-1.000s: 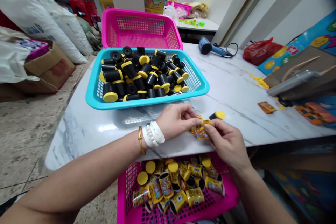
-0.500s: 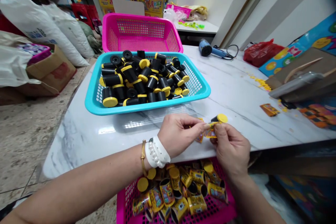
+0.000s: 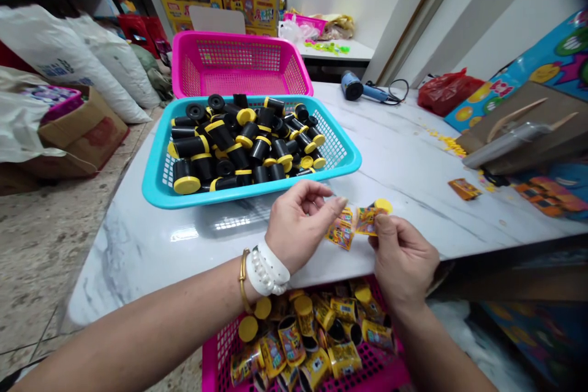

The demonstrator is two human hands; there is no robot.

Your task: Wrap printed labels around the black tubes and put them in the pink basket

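Between the thumb and fingers of my right hand [image 3: 404,254] is a small printed orange-yellow label sleeve [image 3: 366,220]. My left hand [image 3: 298,220] is just left of it, fingers loosely curled and thumb apart, with nothing seen in its grasp. Beneath my left thumb, more printed label sleeves [image 3: 340,231] lie on the marble-patterned table [image 3: 229,263]. A black canister with a yellow lid [image 3: 383,205] lies behind the held sleeve, mostly hidden. Below the table edge, a pink basket [image 3: 211,355] holds several canisters wearing yellow printed sleeves [image 3: 291,341].
A turquoise basket [image 3: 158,196] full of black, yellow-lidded canisters stands ahead, with a pink basket [image 3: 241,40] behind it. Farther right are a blue heat gun [image 3: 352,86], a red plastic bag [image 3: 448,92] and an open carton [image 3: 505,116]. White sacks [image 3: 59,61] stand at left.
My left hand has come away from the sleeve and moved left, its thumb and fingers parting. My right hand still holds the sleeve, now more fully visible. The view has shifted slightly.
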